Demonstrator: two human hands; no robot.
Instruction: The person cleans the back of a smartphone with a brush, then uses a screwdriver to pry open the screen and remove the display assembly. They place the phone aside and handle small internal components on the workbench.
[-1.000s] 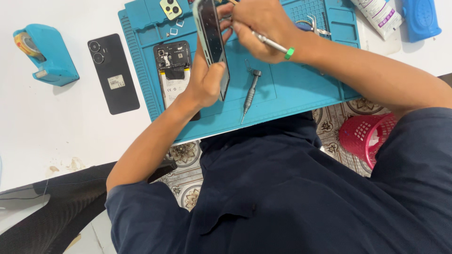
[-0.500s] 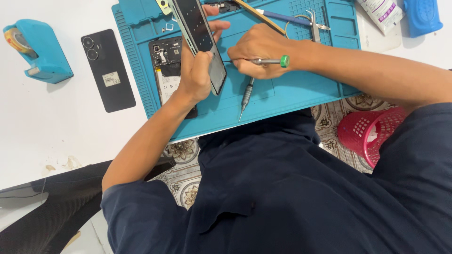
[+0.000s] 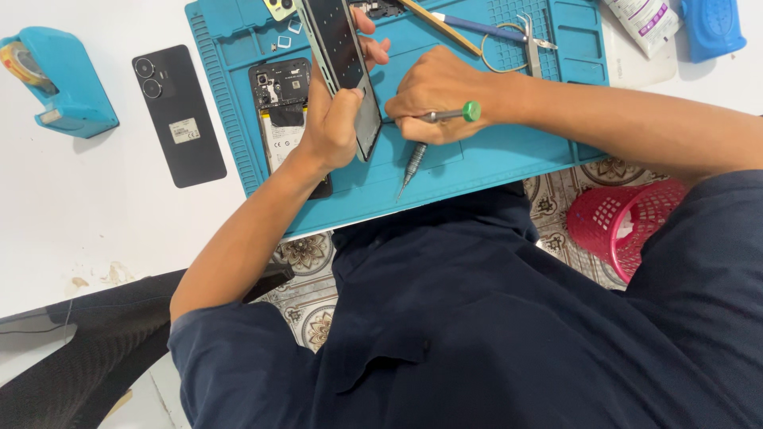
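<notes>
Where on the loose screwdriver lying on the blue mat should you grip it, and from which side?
Grip the screwdriver by its ridged grey handle, coming from above: it lies flat on the blue mat, tip toward the mat's near edge, just below the right hand.

Two bare forearms reach away from the body, converging toward the far middle. The left hand is raised on a bent wrist, fingers curled and thumb pressed in a grip. The right hand, just beside it, is closed in a loose fist, knuckles up, its forearm stretching in from the right.
</notes>
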